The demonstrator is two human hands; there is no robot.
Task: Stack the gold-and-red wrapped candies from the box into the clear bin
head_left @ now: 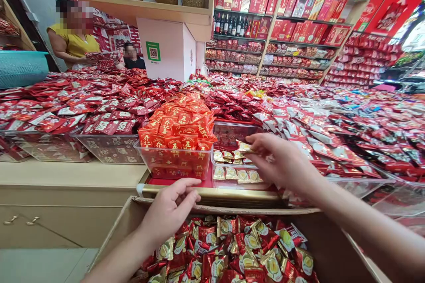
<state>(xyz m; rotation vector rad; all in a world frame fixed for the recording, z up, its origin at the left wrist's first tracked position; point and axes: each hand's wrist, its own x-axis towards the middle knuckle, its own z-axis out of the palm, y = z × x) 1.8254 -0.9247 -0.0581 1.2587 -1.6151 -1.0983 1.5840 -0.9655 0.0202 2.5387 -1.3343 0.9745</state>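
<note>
My right hand [277,154] reaches over a clear plastic bin [229,130] and pinches a small gold-wrapped candy [244,146] between thumb and fingers. Below it, rows of gold-wrapped candies [237,174] show through the bin's front wall. Closer to me, my left hand [172,201] hangs above the rim of a cardboard box [124,225], fingers loosely apart and nothing in them. Red and gold wrapped candies [232,247] fill the box. Just beyond my left hand stands a clear bin heaped with orange-red packets [179,130].
Bins of red packets [113,128] line the counter on the left, and more packets [332,141] spread to the right. A white box with a QR code [166,51] stands behind. One person in a yellow top [75,44] is at the far left, near a teal basket [21,68].
</note>
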